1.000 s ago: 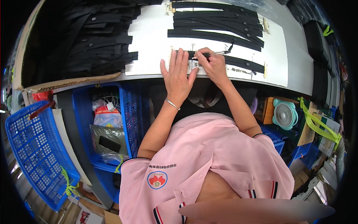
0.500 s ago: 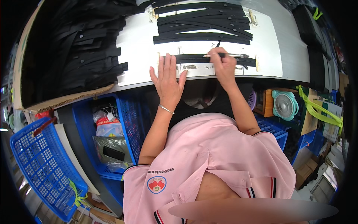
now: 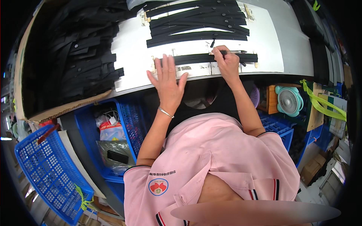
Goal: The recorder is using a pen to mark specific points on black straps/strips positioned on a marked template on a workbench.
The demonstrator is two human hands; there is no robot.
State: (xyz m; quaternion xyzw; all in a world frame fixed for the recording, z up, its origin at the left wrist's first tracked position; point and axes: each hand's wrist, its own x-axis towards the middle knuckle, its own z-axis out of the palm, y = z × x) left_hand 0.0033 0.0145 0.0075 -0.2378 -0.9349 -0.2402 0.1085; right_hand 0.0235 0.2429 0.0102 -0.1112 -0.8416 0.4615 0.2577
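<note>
My left hand (image 3: 168,84) lies flat and open, its fingertips on the left end of a single black fabric strip (image 3: 196,58). The strip runs straight along the near side of a white board (image 3: 266,37), between small tan guide pieces. In my right hand (image 3: 227,64) is a pen (image 3: 238,52), gripped in closed fingers and held nearly level above the strip. Its pointed end faces left. Beyond the strip, several more black strips (image 3: 198,37) lie stacked across the board, some crossing at a slant, with small round dark studs on them.
At the left, a cardboard box (image 3: 71,102) holds a heap of black strips (image 3: 85,54) reaching over the board's edge. Below the tabletop stand blue baskets (image 3: 49,169), one with bags and a phone (image 3: 117,155). A small turquoise fan (image 3: 289,101) is at the right.
The near strip now lies straighter, as one even band. My left hand's fingers have spread and shifted slightly left; my right hand keeps the pen, now slightly higher. The whole view has shifted a little.
</note>
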